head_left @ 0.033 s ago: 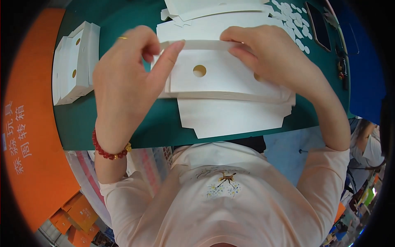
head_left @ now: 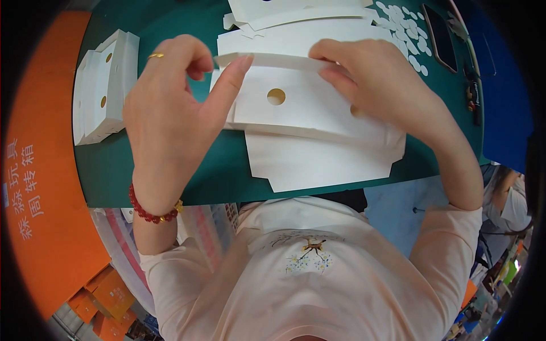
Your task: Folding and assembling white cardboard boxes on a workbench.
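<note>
A shallow white cardboard box [head_left: 310, 108] lies in front of me, a round hole cut in its white inner panel. A second hole is partly covered by my right hand [head_left: 381, 77], which pinches the far wall between thumb and fingers. My left hand [head_left: 162, 111] is at the far left corner. Its thumb touches the far wall, while its curled fingers stay apart from the thumb beside a raised end flap [head_left: 225, 58]. Beneath the box lies a flat white cardboard blank [head_left: 321, 162], with notched corners showing on the near side.
Folded white boxes with holes [head_left: 118, 82] stand at the left. More white cardboard [head_left: 296, 16] lies at the far side. Small white discs [head_left: 410, 42] are scattered far right, beside a phone [head_left: 439, 38]. An orange panel [head_left: 40, 142] borders the green table [head_left: 102, 176].
My left hand has shifted slightly left and its fingers have opened away from the corner. The box's left end has tilted a little, while the right hand keeps its pinch.
</note>
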A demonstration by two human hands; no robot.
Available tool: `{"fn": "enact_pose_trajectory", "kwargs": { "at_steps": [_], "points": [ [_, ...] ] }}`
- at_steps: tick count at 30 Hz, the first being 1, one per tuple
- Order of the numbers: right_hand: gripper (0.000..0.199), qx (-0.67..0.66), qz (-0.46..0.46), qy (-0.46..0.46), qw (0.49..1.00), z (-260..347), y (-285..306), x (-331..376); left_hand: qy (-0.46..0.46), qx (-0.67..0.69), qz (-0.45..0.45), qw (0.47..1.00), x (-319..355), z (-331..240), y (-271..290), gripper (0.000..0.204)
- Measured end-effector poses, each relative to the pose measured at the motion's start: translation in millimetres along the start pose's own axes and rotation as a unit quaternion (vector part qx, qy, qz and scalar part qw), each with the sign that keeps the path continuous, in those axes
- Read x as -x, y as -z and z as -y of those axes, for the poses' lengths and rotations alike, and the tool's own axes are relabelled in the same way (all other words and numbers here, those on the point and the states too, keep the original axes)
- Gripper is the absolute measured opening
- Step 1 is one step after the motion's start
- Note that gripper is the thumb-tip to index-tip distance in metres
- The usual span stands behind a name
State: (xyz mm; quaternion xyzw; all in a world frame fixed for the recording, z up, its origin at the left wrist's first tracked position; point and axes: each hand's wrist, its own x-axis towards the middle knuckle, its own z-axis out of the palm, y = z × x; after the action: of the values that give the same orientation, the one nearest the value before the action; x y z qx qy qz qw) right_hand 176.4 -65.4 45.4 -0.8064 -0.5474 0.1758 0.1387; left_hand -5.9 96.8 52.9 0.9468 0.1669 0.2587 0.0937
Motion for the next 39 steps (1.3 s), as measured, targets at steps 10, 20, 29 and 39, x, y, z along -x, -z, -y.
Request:
{"fn": "enact_pose_trajectory", "kwargs": {
  "at_steps": [10,20,29,39],
  "points": [
    [0.021,-0.086,0.020,-0.030,0.996,4,-10,22,0.187,0.098,0.103,0.972,6,5,-30,0.022],
    [0.020,-0.091,0.028,-0.032,0.995,1,-11,22,0.184,0.101,0.069,0.975,17,13,-44,0.047],
    [0.020,-0.101,0.017,-0.017,0.995,-2,-13,22,0.143,0.067,0.057,0.986,16,16,-50,0.051],
    [0.019,-0.126,0.017,-0.050,0.991,-1,-13,24,0.081,0.158,0.113,0.978,7,4,-45,0.044]
  ]
}}
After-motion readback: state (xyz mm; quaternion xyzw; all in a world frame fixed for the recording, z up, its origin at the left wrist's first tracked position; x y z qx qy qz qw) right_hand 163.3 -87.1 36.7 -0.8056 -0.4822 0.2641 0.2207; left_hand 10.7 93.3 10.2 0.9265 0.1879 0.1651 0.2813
